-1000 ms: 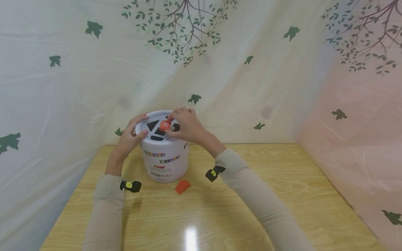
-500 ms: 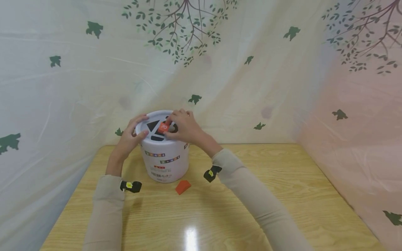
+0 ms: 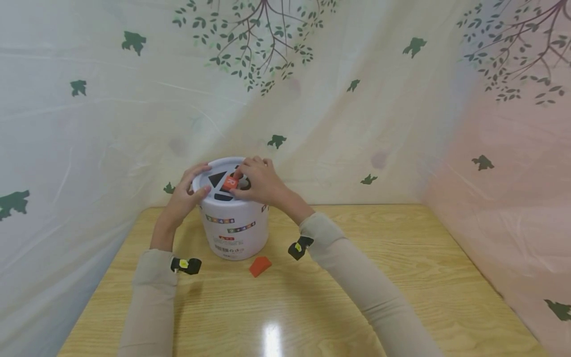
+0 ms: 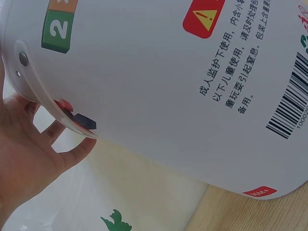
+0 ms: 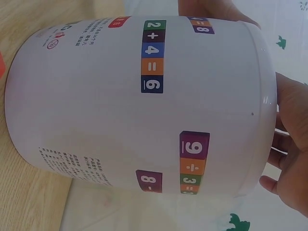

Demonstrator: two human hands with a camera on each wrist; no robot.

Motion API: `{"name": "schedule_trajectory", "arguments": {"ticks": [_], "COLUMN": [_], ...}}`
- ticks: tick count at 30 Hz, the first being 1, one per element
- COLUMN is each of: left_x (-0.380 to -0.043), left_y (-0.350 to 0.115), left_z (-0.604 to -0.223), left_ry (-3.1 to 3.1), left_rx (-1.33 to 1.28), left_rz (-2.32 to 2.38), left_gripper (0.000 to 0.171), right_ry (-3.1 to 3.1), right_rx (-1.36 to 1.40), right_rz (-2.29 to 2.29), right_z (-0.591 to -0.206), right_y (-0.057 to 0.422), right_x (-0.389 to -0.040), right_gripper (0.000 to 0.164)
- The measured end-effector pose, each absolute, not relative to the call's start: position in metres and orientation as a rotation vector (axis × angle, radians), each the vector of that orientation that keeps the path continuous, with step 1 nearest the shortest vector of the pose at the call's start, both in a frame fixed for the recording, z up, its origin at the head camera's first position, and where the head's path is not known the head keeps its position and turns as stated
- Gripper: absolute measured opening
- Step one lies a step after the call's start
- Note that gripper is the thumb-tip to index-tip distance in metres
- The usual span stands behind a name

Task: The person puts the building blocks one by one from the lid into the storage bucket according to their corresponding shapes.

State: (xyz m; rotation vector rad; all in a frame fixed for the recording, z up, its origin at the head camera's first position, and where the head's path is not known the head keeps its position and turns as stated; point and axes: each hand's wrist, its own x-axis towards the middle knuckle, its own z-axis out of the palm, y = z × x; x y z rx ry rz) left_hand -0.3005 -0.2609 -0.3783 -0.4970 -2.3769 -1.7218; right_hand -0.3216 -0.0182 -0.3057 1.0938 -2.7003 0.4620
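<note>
A white shape-sorter bucket (image 3: 236, 235) stands upright on the table, its lid (image 3: 224, 165) cut with dark shaped holes. My left hand (image 3: 180, 196) grips the rim, thumb over the lid and fingers along the left side; the left wrist view shows this hand (image 4: 29, 154) by the bucket's handle (image 4: 45, 94). Between thumb and fingers my right hand (image 3: 263, 182) pinches a red block (image 3: 230, 183) marked with a white R, over a hole in the lid. In the right wrist view the bucket wall hides the block, and the right hand (image 5: 293, 120) shows beyond the rim.
Another red block (image 3: 260, 266), angular in outline, lies on the wooden table (image 3: 357, 277) just in front of the bucket. Behind the table hangs a pale curtain (image 3: 321, 124) with leaf and branch prints.
The right hand has shifted slightly left and down with the red block, which has turned and sits lower against the lid. The left hand and bucket stay in place.
</note>
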Motion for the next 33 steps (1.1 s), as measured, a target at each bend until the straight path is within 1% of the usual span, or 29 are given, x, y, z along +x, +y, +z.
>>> {"name": "schedule_trajectory", "arguments": {"ticks": [9, 33], "left_x": [-0.300, -0.301], "left_y": [-0.261, -0.261], "left_z": [-0.379, -0.378], "left_ry": [-2.382, -2.385], "left_rx": [-0.491, -0.475], "left_rz": [-1.700, -1.697], "left_gripper": [0.068, 0.069], "right_ry": [-2.683, -2.644], "right_rx": [1.100, 1.080], "right_rz": [0.469, 0.486], "right_z": [-0.305, -0.304], "right_y": [-0.016, -0.002], "right_x": [-0.320, -0.318], "right_gripper": [0.040, 0.038]}}
